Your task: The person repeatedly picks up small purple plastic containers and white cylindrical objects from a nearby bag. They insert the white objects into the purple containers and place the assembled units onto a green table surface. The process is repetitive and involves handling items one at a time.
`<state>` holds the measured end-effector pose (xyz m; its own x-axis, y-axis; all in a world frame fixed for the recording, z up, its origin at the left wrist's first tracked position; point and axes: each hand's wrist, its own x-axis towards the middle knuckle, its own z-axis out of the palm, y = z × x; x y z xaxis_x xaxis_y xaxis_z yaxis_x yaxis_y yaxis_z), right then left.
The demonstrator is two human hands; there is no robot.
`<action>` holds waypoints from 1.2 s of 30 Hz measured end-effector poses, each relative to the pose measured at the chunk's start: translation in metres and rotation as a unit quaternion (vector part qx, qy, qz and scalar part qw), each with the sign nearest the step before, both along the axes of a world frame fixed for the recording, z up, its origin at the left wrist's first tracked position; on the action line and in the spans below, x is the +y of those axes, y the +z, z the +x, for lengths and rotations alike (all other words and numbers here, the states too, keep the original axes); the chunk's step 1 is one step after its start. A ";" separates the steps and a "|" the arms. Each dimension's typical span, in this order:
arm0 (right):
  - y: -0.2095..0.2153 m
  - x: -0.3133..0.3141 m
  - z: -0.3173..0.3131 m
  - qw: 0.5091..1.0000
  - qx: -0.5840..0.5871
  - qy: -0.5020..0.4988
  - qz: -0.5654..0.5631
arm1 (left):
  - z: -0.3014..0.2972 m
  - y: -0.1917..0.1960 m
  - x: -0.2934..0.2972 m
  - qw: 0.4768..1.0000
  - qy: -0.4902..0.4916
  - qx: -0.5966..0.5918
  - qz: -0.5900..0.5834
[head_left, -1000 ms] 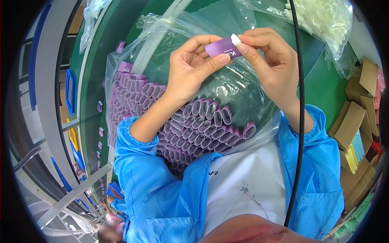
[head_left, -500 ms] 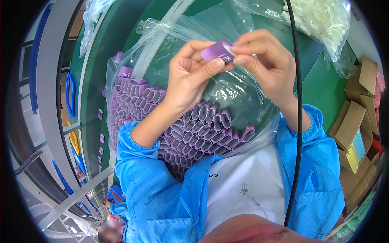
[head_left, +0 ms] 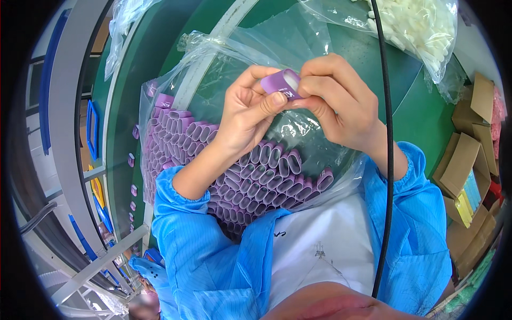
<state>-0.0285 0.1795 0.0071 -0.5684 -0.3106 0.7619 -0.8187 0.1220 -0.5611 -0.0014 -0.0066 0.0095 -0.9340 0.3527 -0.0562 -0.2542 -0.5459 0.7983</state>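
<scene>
Head view: both my hands meet above the clear plastic bag (head_left: pixel 213 69) in my lap. My left hand (head_left: pixel 245 120) pinches one purple oval sleeve (head_left: pixel 281 84), thumb pressed on its near face, fingers curled behind. My right hand (head_left: pixel 336 101) closes over the same sleeve from the other side, fingertips on its top edge. One sleeve held. Loose purple sleeves (head_left: pixel 256 176) in the bag: several dozen, too many to count. A second bag of white parts (head_left: pixel 421 26) lies on the green table (head_left: pixel 421 117); count cannot be told.
</scene>
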 end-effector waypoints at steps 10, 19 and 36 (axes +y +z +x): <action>-0.003 0.023 -0.031 0.992 -0.110 0.067 0.014 | -0.016 0.013 -0.023 0.966 0.060 0.040 -0.249; -0.060 0.058 -0.181 0.876 -0.037 -0.372 0.305 | -0.138 -0.017 -0.270 0.760 0.149 -0.031 -0.632; -0.069 0.053 -0.158 0.873 -0.095 -0.373 0.300 | 0.048 0.004 0.033 0.716 -0.268 0.376 -0.523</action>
